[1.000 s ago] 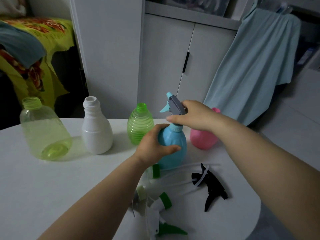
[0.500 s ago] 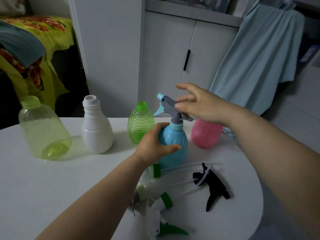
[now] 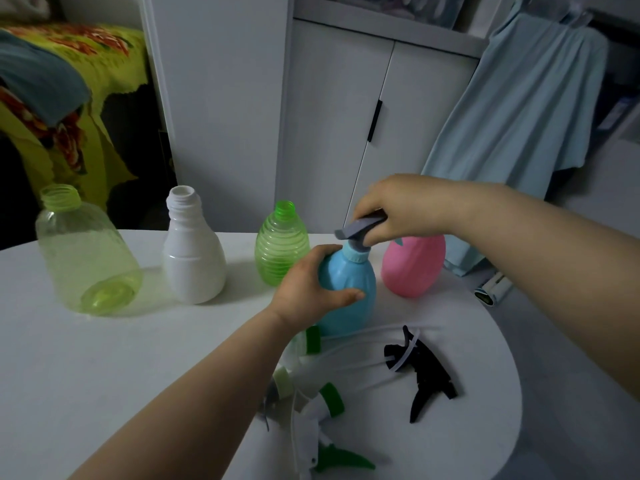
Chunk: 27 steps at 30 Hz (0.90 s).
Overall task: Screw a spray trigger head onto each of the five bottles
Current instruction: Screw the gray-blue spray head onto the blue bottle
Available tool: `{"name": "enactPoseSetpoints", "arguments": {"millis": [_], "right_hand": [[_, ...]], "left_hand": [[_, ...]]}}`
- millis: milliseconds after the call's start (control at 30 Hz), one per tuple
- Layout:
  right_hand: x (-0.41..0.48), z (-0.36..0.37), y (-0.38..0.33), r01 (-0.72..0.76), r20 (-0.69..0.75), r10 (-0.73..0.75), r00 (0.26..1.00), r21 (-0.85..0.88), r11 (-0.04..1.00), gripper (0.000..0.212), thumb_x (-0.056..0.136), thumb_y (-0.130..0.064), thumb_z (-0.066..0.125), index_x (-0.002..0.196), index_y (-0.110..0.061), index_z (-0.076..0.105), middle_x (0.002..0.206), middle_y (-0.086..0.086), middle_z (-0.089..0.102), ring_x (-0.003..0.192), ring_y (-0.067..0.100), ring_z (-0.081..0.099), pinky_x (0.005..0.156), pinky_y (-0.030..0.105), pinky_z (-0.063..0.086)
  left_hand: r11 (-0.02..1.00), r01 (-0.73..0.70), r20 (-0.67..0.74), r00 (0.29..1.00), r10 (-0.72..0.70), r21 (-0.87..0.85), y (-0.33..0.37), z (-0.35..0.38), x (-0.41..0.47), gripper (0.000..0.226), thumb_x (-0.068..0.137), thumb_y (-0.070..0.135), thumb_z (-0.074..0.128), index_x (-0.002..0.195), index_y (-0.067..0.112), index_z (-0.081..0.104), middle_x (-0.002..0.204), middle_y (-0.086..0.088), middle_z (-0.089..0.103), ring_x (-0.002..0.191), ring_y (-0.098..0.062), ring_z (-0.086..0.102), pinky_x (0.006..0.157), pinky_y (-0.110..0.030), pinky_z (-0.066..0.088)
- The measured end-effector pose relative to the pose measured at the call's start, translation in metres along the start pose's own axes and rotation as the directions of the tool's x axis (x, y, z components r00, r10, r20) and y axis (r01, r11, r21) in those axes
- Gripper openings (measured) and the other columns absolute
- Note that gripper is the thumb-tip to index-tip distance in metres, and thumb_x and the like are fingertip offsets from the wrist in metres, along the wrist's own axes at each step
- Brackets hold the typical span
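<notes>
We see no brand, label or readable writing on anything here. Largest first: the round white desk carries everything, with a white cabinet behind it and a pale blue garment hanging to the right.

On the desk stand five bottles in a loose row. From the left: a clear green bottle, a white bottle and a ribbed green bottle, all three with open necks. Then comes the blue bottle, nearer to us, and a pink bottle whose neck is hidden behind the right forearm.

Our left hand wraps the blue bottle's body, thumb across its front. Our right hand closes from above on the grey trigger head, which sits on the blue bottle's neck collar.

Loose heads lie in the near part of the desk, partly under the left forearm: a black trigger head to the right, a white and green trigger head nearest us, and others with green collars whose clear dip tubes cross between them.
</notes>
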State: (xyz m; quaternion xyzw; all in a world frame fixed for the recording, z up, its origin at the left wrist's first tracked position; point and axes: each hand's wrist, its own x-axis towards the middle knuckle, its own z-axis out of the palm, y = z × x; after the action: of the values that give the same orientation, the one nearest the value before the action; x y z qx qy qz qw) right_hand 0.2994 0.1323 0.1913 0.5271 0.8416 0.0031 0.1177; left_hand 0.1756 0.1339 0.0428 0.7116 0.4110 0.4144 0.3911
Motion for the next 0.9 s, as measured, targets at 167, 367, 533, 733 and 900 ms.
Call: {"name": "enactPoseSetpoints", "arguments": {"millis": [167,367,533,733,900], "right_hand": [[0.009,0.001,-0.006,-0.215,0.078,0.203,0.976,0.206,0.955,0.021,0.073,-0.027,0.06,0.06,-0.011,0.059,0.056,-0.002,0.064,0.046,0.011,0.054,0.047,0.02,0.041],[0.008,-0.008,-0.007,-0.271,0.145,0.238,0.96,0.288,0.919,0.035,0.089,-0.036,0.038,0.092,-0.01,0.061,0.086,0.005,0.064,0.069,0.019,0.059,0.069,0.025,0.05],[-0.009,-0.022,0.007,-0.056,0.159,0.031,0.987,0.158,0.986,0.061,0.082,0.006,0.036,0.126,-0.036,0.042,0.145,-0.005,0.031,0.11,0.001,0.051,0.093,0.018,0.041],[-0.006,-0.016,0.006,-0.067,0.089,0.056,0.994,0.122,0.99,0.034,0.077,-0.025,0.063,0.111,-0.03,0.059,0.144,-0.001,0.037,0.124,0.015,0.041,0.093,0.022,0.03],[0.003,0.0,-0.002,-0.15,-0.088,0.169,0.982,0.188,0.971,0.031,0.076,-0.041,0.057,0.061,-0.014,0.061,0.055,-0.002,0.061,0.056,0.014,0.057,0.053,0.025,0.04]], "left_hand": [[1.0,0.013,0.01,1.0,-0.014,0.008,0.0,-0.001,0.0,0.065,0.061,0.024,0.078,0.117,0.016,0.046,0.098,0.009,0.048,0.092,-0.01,0.047,0.075,-0.014,0.035],[1.0,0.015,0.01,1.0,-0.015,0.005,0.0,-0.001,-0.001,0.064,0.06,0.025,0.079,0.115,0.017,0.047,0.098,0.007,0.05,0.092,-0.012,0.05,0.078,-0.02,0.039],[1.0,0.023,0.019,1.0,-0.023,0.0,0.0,-0.001,-0.001,0.063,0.06,0.025,0.079,0.114,0.019,0.047,0.1,0.007,0.051,0.093,-0.013,0.051,0.082,-0.027,0.041],[1.0,0.02,0.002,1.0,-0.02,-0.012,0.001,0.0,-0.001,0.059,0.061,0.022,0.079,0.111,0.02,0.048,0.096,0.007,0.051,0.09,-0.012,0.049,0.07,-0.017,0.038],[1.0,0.023,0.005,1.0,-0.023,0.007,0.0,-0.001,-0.001,0.064,0.061,0.024,0.079,0.116,0.017,0.047,0.094,0.012,0.048,0.091,-0.011,0.048,0.068,-0.01,0.033]]}}
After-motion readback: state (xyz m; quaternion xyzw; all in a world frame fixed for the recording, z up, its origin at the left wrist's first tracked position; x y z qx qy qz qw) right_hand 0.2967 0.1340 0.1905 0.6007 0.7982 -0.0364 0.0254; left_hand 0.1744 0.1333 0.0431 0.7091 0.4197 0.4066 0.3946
